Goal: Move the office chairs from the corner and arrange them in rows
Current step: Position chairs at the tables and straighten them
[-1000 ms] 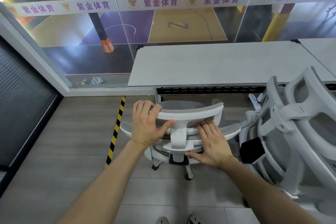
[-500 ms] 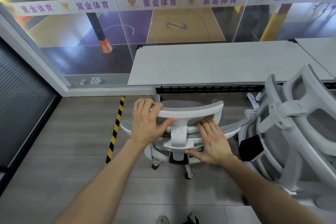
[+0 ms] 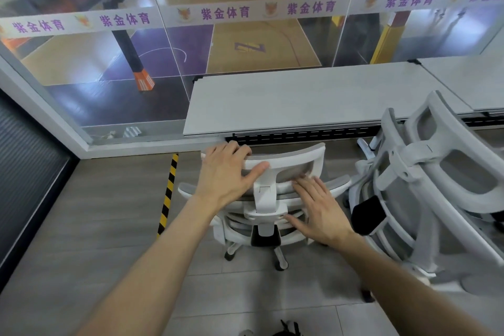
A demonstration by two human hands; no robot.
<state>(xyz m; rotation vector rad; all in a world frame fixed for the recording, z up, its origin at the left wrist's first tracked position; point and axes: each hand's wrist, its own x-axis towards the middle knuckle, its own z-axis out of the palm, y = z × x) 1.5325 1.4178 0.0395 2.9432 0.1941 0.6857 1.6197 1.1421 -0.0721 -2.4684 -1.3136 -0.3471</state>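
Note:
A white office chair (image 3: 294, 169) with grey mesh stands in front of me, its back toward me and its headrest close to the edge of a grey desk (image 3: 300, 98). My left hand (image 3: 226, 172) grips the left end of the headrest, fingers over the top and thumb on the near side. My right hand (image 3: 317, 210) lies flat with straight fingers on the chair's backrest, below the headrest. A second white chair (image 3: 436, 188) stands close on the right.
A glass wall (image 3: 163, 63) with a printed white band runs behind the desk. A yellow-black strip (image 3: 168, 194) marks the floor left of the chair. A dark shutter (image 3: 24, 172) lines the left side. Another desk (image 3: 469, 79) adjoins on the right. Grey floor stretches on the left.
The chair and both hands have shifted slightly forward toward the desk. My grip and my flat right hand stay the same.

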